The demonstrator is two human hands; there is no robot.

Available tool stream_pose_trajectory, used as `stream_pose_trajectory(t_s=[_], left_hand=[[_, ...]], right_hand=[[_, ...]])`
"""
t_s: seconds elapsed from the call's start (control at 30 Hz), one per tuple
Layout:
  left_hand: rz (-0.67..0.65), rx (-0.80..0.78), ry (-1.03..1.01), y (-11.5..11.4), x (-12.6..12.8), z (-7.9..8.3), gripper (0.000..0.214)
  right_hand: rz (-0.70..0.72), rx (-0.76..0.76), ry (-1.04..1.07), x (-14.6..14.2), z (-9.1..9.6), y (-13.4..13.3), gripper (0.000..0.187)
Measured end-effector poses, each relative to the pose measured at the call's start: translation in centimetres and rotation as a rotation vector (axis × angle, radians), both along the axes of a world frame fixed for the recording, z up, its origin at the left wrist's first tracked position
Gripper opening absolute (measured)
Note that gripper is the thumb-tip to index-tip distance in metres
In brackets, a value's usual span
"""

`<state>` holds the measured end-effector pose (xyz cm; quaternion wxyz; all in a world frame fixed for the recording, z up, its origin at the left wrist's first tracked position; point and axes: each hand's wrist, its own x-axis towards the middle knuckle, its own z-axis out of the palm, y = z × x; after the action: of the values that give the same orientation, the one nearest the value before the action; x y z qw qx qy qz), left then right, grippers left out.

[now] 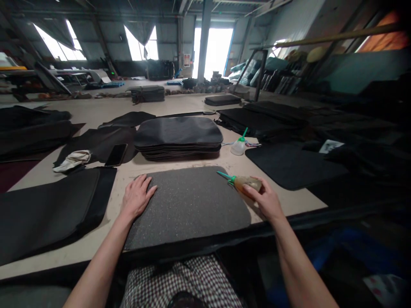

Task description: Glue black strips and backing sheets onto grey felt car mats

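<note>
A dark grey mat [189, 209] with rounded corners and light specks lies flat at the table's front edge. My left hand [138, 194] rests on its upper left side, palm down with the fingers stretched out. In my right hand [265, 199] is a squeeze glue bottle [245, 184] with amber contents and a green nozzle. The bottle is tilted on its side, its nozzle tip pointing left over the mat's upper right corner. I cannot tell whether the tip touches the mat.
Behind the mat stands a stack of black mats [180, 132]. A second bottle [238, 146] with a green nozzle is right of it. A phone [116, 155] and a white cloth [73, 161] lie left. More dark mats [48, 209] cover the left side, and a black piece [289, 164] lies right.
</note>
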<state>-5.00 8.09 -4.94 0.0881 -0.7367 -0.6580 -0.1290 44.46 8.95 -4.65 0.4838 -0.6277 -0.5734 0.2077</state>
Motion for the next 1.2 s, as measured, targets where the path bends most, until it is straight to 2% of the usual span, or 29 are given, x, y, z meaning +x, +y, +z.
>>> stream_pose_trajectory(t_s=[0.63, 1.2], left_hand=[[0.010, 0.011, 0.003, -0.1, 0.0, -0.1, 0.056], [-0.017, 0.010, 0.035, 0.6, -0.9, -0.8, 0.060]], right_hand=[[-0.005, -0.026, 0.035, 0.1, -0.4, 0.2, 0.062], [-0.016, -0.023, 0.040, -0.2, 0.6, -0.4, 0.060]])
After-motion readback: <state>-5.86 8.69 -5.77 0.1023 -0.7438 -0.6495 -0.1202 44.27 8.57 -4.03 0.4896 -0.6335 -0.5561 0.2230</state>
